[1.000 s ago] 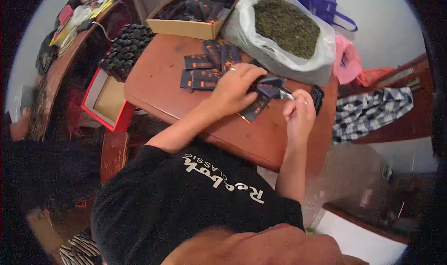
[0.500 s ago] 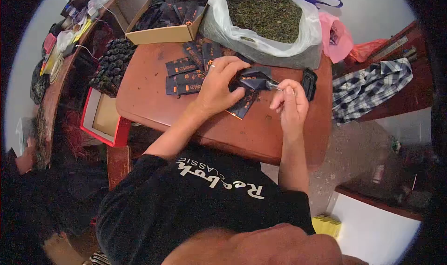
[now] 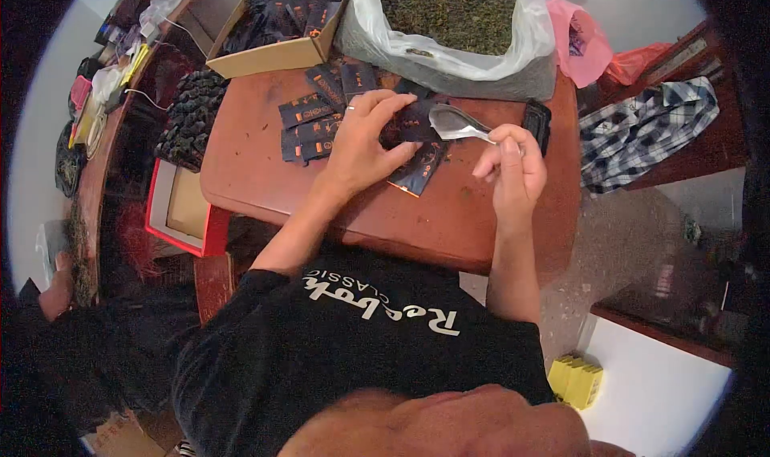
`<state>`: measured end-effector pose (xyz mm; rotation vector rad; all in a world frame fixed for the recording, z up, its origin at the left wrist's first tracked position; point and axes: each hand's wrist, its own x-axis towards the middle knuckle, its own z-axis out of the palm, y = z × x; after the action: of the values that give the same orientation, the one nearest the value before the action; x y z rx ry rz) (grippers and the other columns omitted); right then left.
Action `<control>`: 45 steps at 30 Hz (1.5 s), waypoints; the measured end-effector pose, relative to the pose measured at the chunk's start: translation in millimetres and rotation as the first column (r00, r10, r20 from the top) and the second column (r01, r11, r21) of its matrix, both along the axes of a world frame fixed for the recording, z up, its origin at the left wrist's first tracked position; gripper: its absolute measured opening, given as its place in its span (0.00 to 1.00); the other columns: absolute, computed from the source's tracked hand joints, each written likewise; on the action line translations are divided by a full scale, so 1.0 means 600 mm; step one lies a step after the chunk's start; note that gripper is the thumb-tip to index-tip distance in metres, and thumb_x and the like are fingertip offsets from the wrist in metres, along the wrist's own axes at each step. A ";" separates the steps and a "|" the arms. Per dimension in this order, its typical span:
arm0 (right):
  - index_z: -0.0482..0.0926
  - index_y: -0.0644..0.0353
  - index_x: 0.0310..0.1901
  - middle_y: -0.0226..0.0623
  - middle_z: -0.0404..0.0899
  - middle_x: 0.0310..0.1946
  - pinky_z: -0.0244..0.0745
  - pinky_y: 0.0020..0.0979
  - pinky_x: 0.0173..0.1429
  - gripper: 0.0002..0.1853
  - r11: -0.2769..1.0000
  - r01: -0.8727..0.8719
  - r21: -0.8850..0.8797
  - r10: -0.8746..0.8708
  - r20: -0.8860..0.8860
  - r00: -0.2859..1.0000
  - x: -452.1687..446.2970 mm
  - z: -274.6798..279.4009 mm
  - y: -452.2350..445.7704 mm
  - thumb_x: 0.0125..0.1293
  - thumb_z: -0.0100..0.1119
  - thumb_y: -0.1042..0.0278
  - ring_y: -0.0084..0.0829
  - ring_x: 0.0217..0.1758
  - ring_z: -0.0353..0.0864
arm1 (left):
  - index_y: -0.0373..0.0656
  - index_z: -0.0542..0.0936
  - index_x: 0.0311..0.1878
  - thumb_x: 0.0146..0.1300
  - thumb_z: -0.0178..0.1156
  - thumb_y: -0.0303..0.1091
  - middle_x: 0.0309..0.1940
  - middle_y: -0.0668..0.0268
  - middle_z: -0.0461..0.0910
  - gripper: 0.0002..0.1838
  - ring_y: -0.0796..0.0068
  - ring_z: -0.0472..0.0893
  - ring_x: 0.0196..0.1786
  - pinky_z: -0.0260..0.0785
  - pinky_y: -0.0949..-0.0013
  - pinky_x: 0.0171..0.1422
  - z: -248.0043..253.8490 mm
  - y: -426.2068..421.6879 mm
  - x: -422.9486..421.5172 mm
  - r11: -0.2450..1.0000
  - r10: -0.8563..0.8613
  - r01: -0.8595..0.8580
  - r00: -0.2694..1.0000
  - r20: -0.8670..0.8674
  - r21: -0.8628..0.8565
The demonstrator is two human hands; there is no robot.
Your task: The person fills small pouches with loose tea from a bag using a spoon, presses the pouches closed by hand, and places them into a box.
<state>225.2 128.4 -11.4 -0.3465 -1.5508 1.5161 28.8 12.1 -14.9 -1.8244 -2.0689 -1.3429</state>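
Observation:
My left hand (image 3: 365, 140) holds a dark packet (image 3: 415, 121) between thumb and fingers over the brown table (image 3: 265, 168). In my right hand (image 3: 515, 164) is the handle of a metal spoon (image 3: 455, 123), its bowl beside the packet's right end and outside it. Whether the bowl holds anything is too small to tell. Several black packets with orange print (image 3: 309, 124) lie overlapping left of my left hand. Another packet (image 3: 419, 172) lies below the held one. Behind the hands stands a translucent bag (image 3: 489, 84) filled with dried leaves (image 3: 449, 16).
A cardboard box (image 3: 273, 58) with many dark packets stands at the table's back left. A black case (image 3: 536, 124) lies near the right edge. An open red box (image 3: 212, 231) is left of the table. Another person's hand (image 3: 58, 292) shows at far left.
The spoon has come out of the packet's opening and its bowl now shows. My right hand has drawn slightly right. The camera view has shifted.

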 end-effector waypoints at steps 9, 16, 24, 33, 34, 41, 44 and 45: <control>0.78 0.64 0.47 0.32 0.79 0.20 0.71 0.23 0.29 0.11 0.934 0.032 0.355 -0.112 0.208 0.972 0.006 0.021 -0.014 0.77 0.45 0.68 0.18 0.24 0.77 | 0.41 0.77 0.53 0.43 0.73 0.31 0.49 0.56 0.77 0.30 0.53 0.76 0.55 0.68 0.58 0.61 -0.006 0.010 -0.002 0.996 -0.077 0.070 0.988 0.131 0.059; 0.79 0.62 0.46 0.31 0.79 0.22 0.72 0.25 0.30 0.10 0.944 0.090 0.317 -0.135 0.124 0.983 0.010 0.017 -0.013 0.75 0.48 0.70 0.21 0.25 0.79 | 0.41 0.78 0.52 0.43 0.71 0.29 0.47 0.57 0.77 0.28 0.53 0.75 0.54 0.67 0.58 0.62 0.001 0.014 -0.002 0.996 -0.070 0.061 0.988 0.137 0.069; 0.79 0.62 0.45 0.32 0.81 0.24 0.74 0.27 0.34 0.09 0.843 0.038 0.536 -0.135 0.143 0.981 0.008 0.007 -0.004 0.74 0.48 0.71 0.24 0.26 0.80 | 0.41 0.79 0.51 0.42 0.72 0.29 0.47 0.57 0.77 0.28 0.55 0.75 0.54 0.68 0.59 0.61 -0.002 0.021 -0.004 0.993 -0.086 0.075 0.989 0.117 0.092; 0.75 0.64 0.48 0.34 0.80 0.23 0.67 0.22 0.30 0.11 0.971 0.185 0.155 -0.163 -0.144 0.976 0.009 -0.002 0.005 0.78 0.43 0.68 0.19 0.22 0.72 | 0.40 0.78 0.50 0.43 0.72 0.28 0.47 0.59 0.77 0.27 0.60 0.77 0.52 0.70 0.64 0.58 -0.008 0.031 -0.015 0.989 -0.091 0.055 0.958 0.271 0.137; 0.74 0.64 0.49 0.34 0.79 0.22 0.66 0.22 0.29 0.11 0.977 0.182 0.107 -0.161 -0.184 0.970 0.008 -0.003 0.009 0.78 0.43 0.67 0.19 0.22 0.71 | 0.40 0.78 0.51 0.44 0.71 0.27 0.48 0.61 0.75 0.27 0.63 0.77 0.54 0.71 0.64 0.58 -0.009 0.032 -0.018 0.991 -0.095 0.063 0.952 0.291 0.118; 0.72 0.66 0.50 0.36 0.74 0.19 0.62 0.23 0.25 0.13 0.982 0.169 -0.081 -0.186 -0.334 0.924 0.004 -0.008 0.042 0.78 0.45 0.64 0.21 0.20 0.68 | 0.40 0.77 0.53 0.48 0.70 0.24 0.51 0.64 0.72 0.26 0.70 0.75 0.56 0.73 0.66 0.59 -0.011 0.046 -0.040 0.987 -0.147 0.098 0.877 0.457 0.128; 0.72 0.65 0.50 0.35 0.73 0.19 0.62 0.24 0.24 0.13 0.971 0.208 -0.117 -0.235 -0.314 0.920 0.004 -0.007 0.046 0.78 0.45 0.64 0.22 0.20 0.67 | 0.40 0.77 0.52 0.48 0.70 0.25 0.49 0.64 0.72 0.25 0.71 0.75 0.55 0.72 0.68 0.58 -0.004 0.049 -0.048 0.984 -0.127 0.067 0.913 0.387 0.164; 0.72 0.65 0.50 0.34 0.73 0.19 0.61 0.24 0.23 0.13 0.965 0.230 -0.122 -0.257 -0.301 0.918 0.003 -0.005 0.046 0.78 0.45 0.64 0.22 0.19 0.67 | 0.39 0.77 0.52 0.48 0.70 0.25 0.49 0.64 0.73 0.25 0.71 0.75 0.55 0.72 0.68 0.58 -0.003 0.050 -0.051 0.982 -0.109 0.050 0.938 0.328 0.184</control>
<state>226.8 156.1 -14.6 -0.3157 -1.1502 1.3666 -1.9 42.2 -16.6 -1.7217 -1.9581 -1.9106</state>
